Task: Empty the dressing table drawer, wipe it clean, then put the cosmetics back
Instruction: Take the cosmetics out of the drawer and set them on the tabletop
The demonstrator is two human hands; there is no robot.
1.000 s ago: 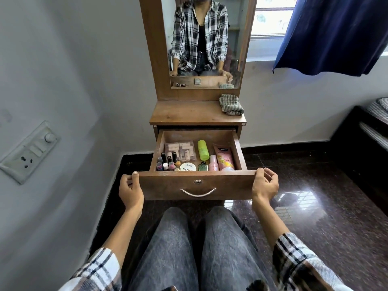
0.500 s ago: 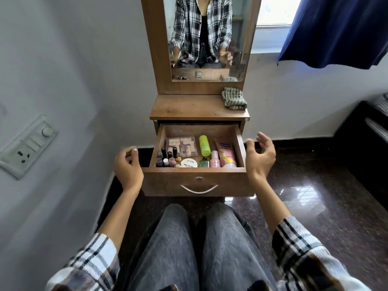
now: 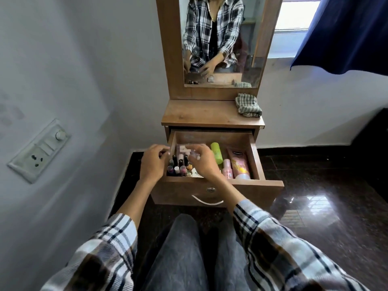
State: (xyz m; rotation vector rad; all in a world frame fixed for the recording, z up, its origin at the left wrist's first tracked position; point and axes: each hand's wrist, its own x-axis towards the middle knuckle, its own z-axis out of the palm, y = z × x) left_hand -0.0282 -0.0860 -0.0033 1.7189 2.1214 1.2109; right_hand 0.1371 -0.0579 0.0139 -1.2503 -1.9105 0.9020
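Head view looks down on the dressing table (image 3: 212,114), its drawer (image 3: 216,193) pulled out over the person's knees and full of cosmetics. On top, right side, lies a checked cloth (image 3: 248,105). Inside the drawer: a pink tube (image 3: 239,164), a green bottle (image 3: 216,152), a cluster of nail polish bottles (image 3: 178,165) at the left. Both hands reach over a clear palette box (image 3: 184,149); left hand (image 3: 152,162) fingers curled at the drawer's left wall, right hand (image 3: 202,162) curled over the box's edge, though blur hides whether either truly grips.
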